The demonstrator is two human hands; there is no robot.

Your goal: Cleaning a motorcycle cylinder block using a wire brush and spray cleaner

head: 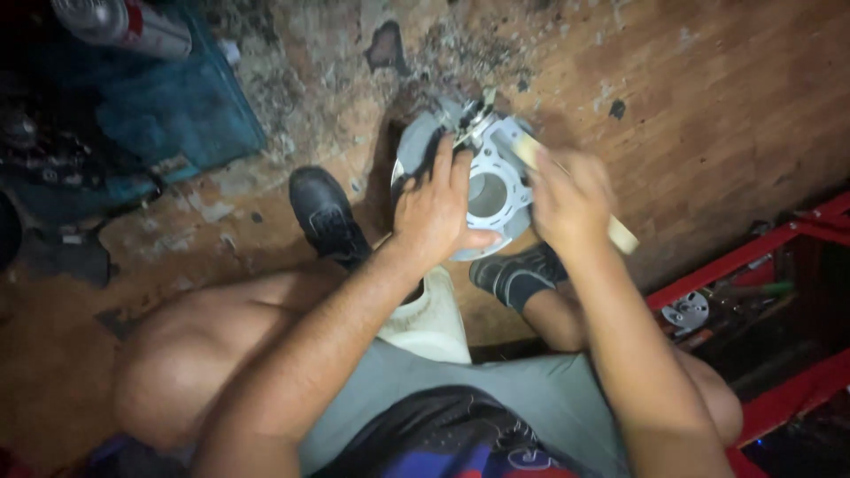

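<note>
One metal cylinder (496, 190), two hands (438, 208) gripping it.

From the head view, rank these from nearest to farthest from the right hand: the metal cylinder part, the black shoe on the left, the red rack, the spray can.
1. Metal cylinder part: just left of the right hand.
2. Black shoe: further left, on the floor.
3. Red rack: lower right edge; close to the shoe's rank.
4. Spray can: top left corner.
</note>
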